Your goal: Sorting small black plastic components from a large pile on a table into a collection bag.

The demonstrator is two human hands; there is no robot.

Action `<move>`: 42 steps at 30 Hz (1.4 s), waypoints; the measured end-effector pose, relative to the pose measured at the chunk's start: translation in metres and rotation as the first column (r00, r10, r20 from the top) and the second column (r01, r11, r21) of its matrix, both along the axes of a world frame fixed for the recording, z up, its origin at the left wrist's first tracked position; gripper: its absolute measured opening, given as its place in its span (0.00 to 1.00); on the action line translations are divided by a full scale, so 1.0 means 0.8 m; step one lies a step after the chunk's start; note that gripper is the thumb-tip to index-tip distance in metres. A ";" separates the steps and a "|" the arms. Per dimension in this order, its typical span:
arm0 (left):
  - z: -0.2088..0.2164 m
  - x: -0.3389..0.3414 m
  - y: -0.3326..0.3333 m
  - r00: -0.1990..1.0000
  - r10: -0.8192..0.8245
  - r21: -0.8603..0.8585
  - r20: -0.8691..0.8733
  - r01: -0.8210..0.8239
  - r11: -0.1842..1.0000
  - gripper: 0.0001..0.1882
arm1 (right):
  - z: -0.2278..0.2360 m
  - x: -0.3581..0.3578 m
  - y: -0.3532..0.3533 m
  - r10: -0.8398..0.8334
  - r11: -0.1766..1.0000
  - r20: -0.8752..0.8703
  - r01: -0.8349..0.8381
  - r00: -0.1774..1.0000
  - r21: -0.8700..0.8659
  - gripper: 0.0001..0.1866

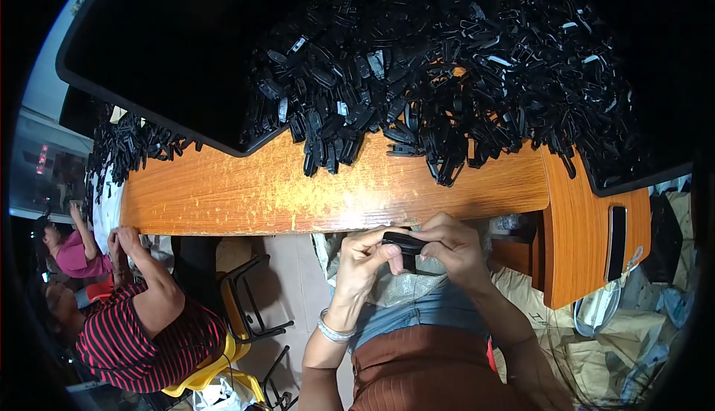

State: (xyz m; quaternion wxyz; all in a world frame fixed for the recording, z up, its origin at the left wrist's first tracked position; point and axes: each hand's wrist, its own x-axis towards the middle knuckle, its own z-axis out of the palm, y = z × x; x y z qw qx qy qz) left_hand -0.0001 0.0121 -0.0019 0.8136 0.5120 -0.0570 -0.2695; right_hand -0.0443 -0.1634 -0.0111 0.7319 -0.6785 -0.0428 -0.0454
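Note:
Just off the table's front edge, both my hands meet around one small black plastic part, long and narrow in shape; its exact kind I cannot make out. My left hand grips its left end between thumb and fingers. At the other end my right hand pinches it with thumb and forefinger. Below the hands, a pale woven sack lies open across my lap. Beyond them, a large heap of similar black plastic parts covers the far side of the table.
The wooden table has a worn, scratched top. A phone lies at its right end, above a clear container. Two co-workers sit at the left, the nearer in a striped shirt on a yellow chair. Sacks lie lower right.

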 end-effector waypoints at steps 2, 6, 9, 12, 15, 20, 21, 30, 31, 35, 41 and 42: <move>-0.009 0.015 0.012 0.987 -0.149 0.012 -0.063 0.150 0.989 0.13 | -0.007 0.007 -0.013 0.084 0.996 -0.010 -0.084 0.996 0.007 0.11; 0.019 0.059 0.001 0.797 -0.382 0.646 0.467 -0.014 0.763 0.24 | 0.005 0.055 -0.023 -0.165 0.713 0.325 0.340 0.931 -0.613 0.06; 0.004 0.106 -0.054 0.399 -0.377 0.545 0.836 -0.524 0.655 0.14 | 0.016 0.107 -0.012 -0.342 0.419 0.360 0.484 0.868 -0.768 0.06; 0.007 0.126 -0.079 0.326 -0.535 0.611 0.779 -0.588 0.530 0.12 | 0.011 0.134 -0.008 -0.390 0.299 0.245 0.373 0.888 -0.878 0.07; 0.005 0.125 -0.074 0.377 -0.588 0.680 0.716 -0.569 0.463 0.10 | 0.008 0.131 -0.010 -0.360 0.320 0.352 0.469 0.864 -0.823 0.06; 0.010 0.096 -0.052 0.785 -0.284 0.742 0.551 -0.304 0.598 0.11 | 0.034 0.100 -0.016 -0.374 0.834 0.172 0.411 0.911 -0.367 0.07; 0.006 0.088 -0.047 0.830 -0.168 0.639 0.532 -0.263 0.723 0.12 | 0.045 0.095 -0.006 -0.344 0.936 0.040 0.346 0.938 -0.066 0.12; 0.032 0.053 -0.020 0.897 -0.119 0.481 0.427 -0.114 0.869 0.15 | 0.042 0.055 -0.016 0.059 0.918 0.093 -0.018 0.994 -0.397 0.18; 0.030 0.054 -0.019 0.795 -0.145 0.501 0.588 -0.218 0.838 0.12 | 0.040 0.052 -0.014 0.041 0.901 0.182 0.042 0.982 -0.432 0.17; 0.045 0.050 -0.015 0.758 -0.175 0.543 0.628 -0.267 0.796 0.12 | 0.032 0.049 -0.021 0.055 0.899 0.282 0.075 0.958 -0.432 0.16; 0.049 0.044 -0.010 0.753 -0.255 0.601 0.607 -0.225 0.767 0.13 | 0.035 0.043 -0.021 0.081 0.913 0.244 0.026 0.966 -0.408 0.16; 0.048 0.043 -0.010 0.751 -0.244 0.584 0.614 -0.224 0.780 0.13 | 0.032 0.043 -0.019 0.071 0.905 0.284 0.058 0.956 -0.421 0.16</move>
